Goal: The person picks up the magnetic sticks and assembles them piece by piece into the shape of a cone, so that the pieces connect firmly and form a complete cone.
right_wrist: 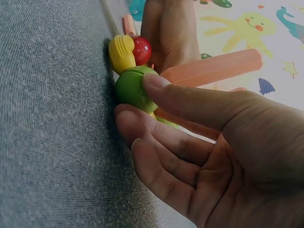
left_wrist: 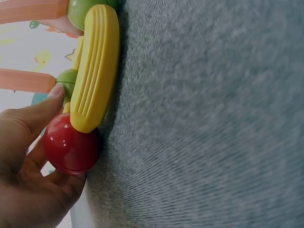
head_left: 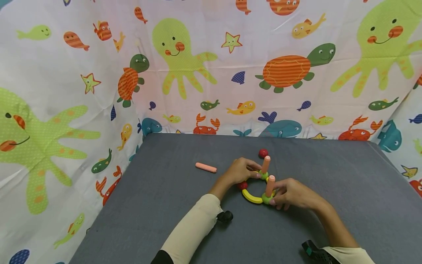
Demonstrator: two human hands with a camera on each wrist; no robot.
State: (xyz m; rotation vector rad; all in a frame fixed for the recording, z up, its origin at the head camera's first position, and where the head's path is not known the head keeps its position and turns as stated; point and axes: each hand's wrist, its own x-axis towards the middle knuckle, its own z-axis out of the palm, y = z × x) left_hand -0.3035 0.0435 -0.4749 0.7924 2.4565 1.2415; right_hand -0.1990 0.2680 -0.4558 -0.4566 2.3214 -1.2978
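A ring of toy pieces lies on the grey table: curved yellow bars [head_left: 252, 197], a red ball [left_wrist: 72, 144] and two green balls. An orange stick [head_left: 265, 165] stands upright in the far green ball [left_wrist: 67, 80], another orange stick [head_left: 270, 186] in the near green ball [right_wrist: 137, 88]. My left hand [head_left: 243, 170] reaches over the ring's left side and pinches the far green ball, thumb on its surface. With thumb and fingers, my right hand [head_left: 293, 193] grips the near green ball from the right.
A loose orange stick [head_left: 206, 167] lies to the left of the ring. Behind the ring sits a separate red ball [head_left: 263, 153]. The grey tabletop [head_left: 158, 205] ends at a cloth [head_left: 211, 66] printed with sea animals, hanging behind and at the sides.
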